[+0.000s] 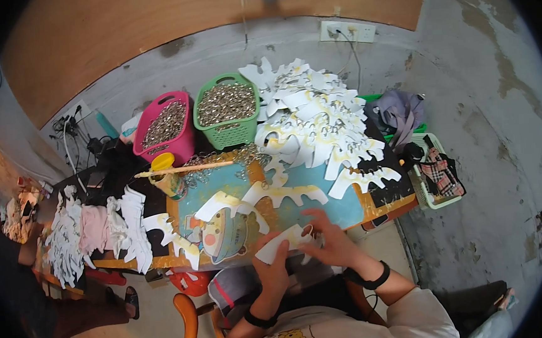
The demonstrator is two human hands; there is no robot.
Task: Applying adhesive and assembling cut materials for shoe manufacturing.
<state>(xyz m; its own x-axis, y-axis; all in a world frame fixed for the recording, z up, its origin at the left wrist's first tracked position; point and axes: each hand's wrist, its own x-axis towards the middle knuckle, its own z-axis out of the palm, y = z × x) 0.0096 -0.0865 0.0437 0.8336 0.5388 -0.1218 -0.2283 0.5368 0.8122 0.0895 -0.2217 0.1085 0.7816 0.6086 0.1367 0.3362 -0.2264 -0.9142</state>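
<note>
At the table's near edge, my left hand point(271, 263) grips one end of a white cut-out piece point(277, 244) with yellowish smears, thumb on top. My right hand point(331, 239) is closed around the other end, where a small ring-like loop point(308, 230) shows by the fingers; how it is attached I cannot tell. Just beyond my hands, similar curved white pieces point(285, 192) lie on the blue mat point(315, 215), yellow along their edges. A large heap of such pieces point(311, 109), many with metal rings, rises at the back.
Pink point(187, 137) and green baskets point(228, 136) hold small metal parts. A stick point(198, 167) lies across a yellow-topped jar point(170, 183). White and pink stacks point(96, 228) line the left side. Another person point(17, 274) is at far left. A pale basket point(440, 202) holds cloth at right.
</note>
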